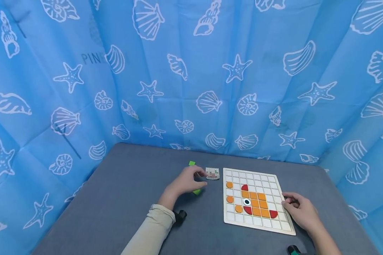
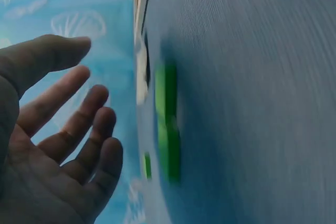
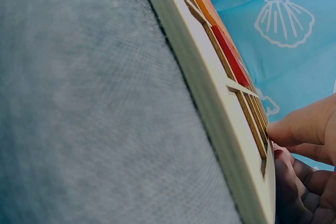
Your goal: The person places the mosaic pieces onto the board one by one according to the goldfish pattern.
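My left hand hovers with parted, relaxed fingers over green pieces on the table. In the left wrist view its palm faces those green blocks with a gap between, and nothing is held. Just past the fingertips lies a small printed card. At the right side of a white gridded puzzle board, my right hand holds the edge, its thumb on the rim and fingers curled beside it. Orange squares, red quarter-round pieces, orange discs and an eye piece sit in the grid.
The grey-covered table carries everything. Behind and at both sides hangs a blue curtain with white shells and starfish. Dark wrist-worn gear shows beside the left wrist.
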A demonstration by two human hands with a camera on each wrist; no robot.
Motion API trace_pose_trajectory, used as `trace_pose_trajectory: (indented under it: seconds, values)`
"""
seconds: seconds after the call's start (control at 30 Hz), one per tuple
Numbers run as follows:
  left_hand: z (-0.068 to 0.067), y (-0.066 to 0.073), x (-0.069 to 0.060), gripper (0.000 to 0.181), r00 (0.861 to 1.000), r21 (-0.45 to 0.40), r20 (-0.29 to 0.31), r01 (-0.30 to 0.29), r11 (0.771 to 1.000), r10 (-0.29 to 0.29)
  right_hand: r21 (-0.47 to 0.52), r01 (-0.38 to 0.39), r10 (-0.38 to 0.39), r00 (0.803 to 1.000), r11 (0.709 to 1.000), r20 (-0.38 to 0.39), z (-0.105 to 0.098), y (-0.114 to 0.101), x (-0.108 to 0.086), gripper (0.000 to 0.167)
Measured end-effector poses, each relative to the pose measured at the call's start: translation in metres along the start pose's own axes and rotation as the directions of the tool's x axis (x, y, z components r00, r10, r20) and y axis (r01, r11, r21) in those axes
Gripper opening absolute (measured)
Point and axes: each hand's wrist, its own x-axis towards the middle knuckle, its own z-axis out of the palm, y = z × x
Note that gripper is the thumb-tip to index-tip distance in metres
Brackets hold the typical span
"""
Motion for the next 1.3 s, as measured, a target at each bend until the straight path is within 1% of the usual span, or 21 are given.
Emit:
trace_pose_trajectory:
  seconds: [0.17,0.27,0.37,0.43,0.53,0.7,0.93,1.1,1.23,1.3]
  values:
    - [-0.020,-0.022,-0.015,0.027,0.999,0.023,0.009,0.051,0.998,-0.051,0.005,0.003,-0.003,1.000,1.000,0.004,0.001,0.001,0.000,0.047]
    - [-0.027,-0.032,-0.020,0.030,0.998,0.029,0.022,0.064,0.998,-0.065,0.004,0.005,-0.005,1.000,1.000,0.003,0.001,0.001,0.000,0.047]
    - [-0.032,-0.038,-0.024,0.035,0.995,0.009,0.053,0.082,0.997,-0.083,-0.004,0.003,-0.003,1.000,1.000,0.001,0.001,0.002,0.000,0.047]
    - [-0.034,-0.040,-0.026,0.039,0.992,0.004,0.076,0.102,0.995,-0.102,0.003,0.000,0.000,1.000,1.000,0.007,0.001,0.002,0.000,0.047]
    - [-0.035,-0.039,-0.028,0.040,0.986,0.023,0.097,0.131,0.991,-0.133,0.008,-0.003,0.003,1.000,1.000,0.006,0.001,0.003,-0.001,0.047]
    - [-0.035,-0.039,-0.028,0.036,0.981,0.030,0.098,0.167,0.986,-0.169,0.001,-0.001,0.001,1.000,1.000,-0.003,0.001,0.003,-0.002,0.048]
    - [-0.035,-0.039,-0.028,0.025,0.977,0.041,0.085,0.192,0.981,-0.195,-0.002,-0.011,0.011,1.000,1.000,0.009,0.001,0.003,-0.002,0.049]
    - [-0.034,-0.040,-0.027,0.021,0.975,0.047,0.079,0.203,0.978,-0.206,0.012,-0.008,0.008,1.000,1.000,0.019,0.000,0.004,-0.001,0.049]
    - [-0.035,-0.040,-0.027,0.019,0.976,0.045,0.074,0.200,0.979,-0.203,0.012,-0.009,0.008,1.000,1.000,0.015,0.000,0.004,-0.001,0.048]
    - [-0.036,-0.039,-0.027,0.019,0.979,0.041,0.068,0.188,0.981,-0.191,0.009,-0.005,0.005,1.000,1.000,0.010,-0.001,0.003,-0.001,0.048]
